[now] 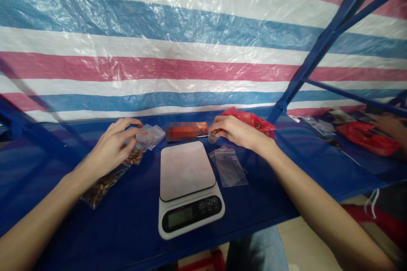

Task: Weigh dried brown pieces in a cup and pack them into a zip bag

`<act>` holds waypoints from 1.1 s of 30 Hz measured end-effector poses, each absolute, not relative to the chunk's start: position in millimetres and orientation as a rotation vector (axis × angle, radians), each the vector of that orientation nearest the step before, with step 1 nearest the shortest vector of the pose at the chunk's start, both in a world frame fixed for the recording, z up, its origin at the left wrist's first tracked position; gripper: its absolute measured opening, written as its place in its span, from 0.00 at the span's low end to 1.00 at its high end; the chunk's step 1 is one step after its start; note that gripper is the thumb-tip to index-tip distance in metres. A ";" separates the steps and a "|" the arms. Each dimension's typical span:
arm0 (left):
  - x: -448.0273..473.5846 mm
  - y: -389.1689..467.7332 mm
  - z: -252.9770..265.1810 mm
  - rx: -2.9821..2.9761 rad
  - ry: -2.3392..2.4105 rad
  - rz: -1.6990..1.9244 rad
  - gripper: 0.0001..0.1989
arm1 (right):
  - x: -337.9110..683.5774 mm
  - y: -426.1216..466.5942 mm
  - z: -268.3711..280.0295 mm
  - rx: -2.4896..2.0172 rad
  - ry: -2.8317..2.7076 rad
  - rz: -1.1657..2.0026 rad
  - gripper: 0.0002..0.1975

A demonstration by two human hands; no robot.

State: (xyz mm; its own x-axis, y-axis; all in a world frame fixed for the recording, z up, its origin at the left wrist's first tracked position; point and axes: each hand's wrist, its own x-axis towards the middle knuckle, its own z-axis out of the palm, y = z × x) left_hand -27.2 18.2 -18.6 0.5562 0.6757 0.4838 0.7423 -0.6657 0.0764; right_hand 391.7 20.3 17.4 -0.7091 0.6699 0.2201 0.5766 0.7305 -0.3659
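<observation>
Kitchen scale nearest, left hand grip pinching filled bag, right hand grip closed on small bag.

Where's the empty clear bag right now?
In the head view, the empty clear bag lies flat on the blue table, just right of the kitchen scale and below the right hand.

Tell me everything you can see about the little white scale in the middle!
The kitchen scale is white, plastic-looking, with a flat pale grey weighing plate on top. Its front edge has a dark panel holding a small screen and three round buttons. It sits flat on the blue table, between both hands. Nothing lies on its plate, and neither hand touches it.
</observation>
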 end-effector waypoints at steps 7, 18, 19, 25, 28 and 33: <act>-22.8 16.4 -14.5 -2.686 -1.301 -0.820 0.13 | 392.2 27.2 20.7 -0.968 -2.633 0.308 0.15; -25.7 17.5 -16.8 -2.673 -1.251 -0.817 0.14 | 383.3 35.0 27.3 -0.931 -2.601 0.594 0.11; -25.7 17.6 -16.8 -2.672 -1.242 -0.819 0.14 | 383.0 35.1 26.9 -0.940 -2.594 0.626 0.10; -25.3 17.2 -16.7 -2.683 -1.260 -0.818 0.14 | 370.5 29.1 28.5 -1.035 -2.477 0.478 0.09; -25.0 16.8 -17.2 -2.679 -1.258 -0.824 0.14 | 368.4 30.0 21.8 -0.981 -2.422 0.465 0.07; -24.0 15.8 -16.3 -2.686 -1.264 -0.827 0.14 | 373.5 34.8 11.4 -0.957 -2.341 0.406 0.04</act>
State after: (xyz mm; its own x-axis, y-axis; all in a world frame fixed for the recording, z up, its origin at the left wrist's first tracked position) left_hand -24.0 15.8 -16.3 0.5201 0.6982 0.4919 0.7302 -0.6623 0.1679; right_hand 373.5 34.8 11.4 -0.5803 0.7140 0.3917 0.5402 0.6974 -0.4709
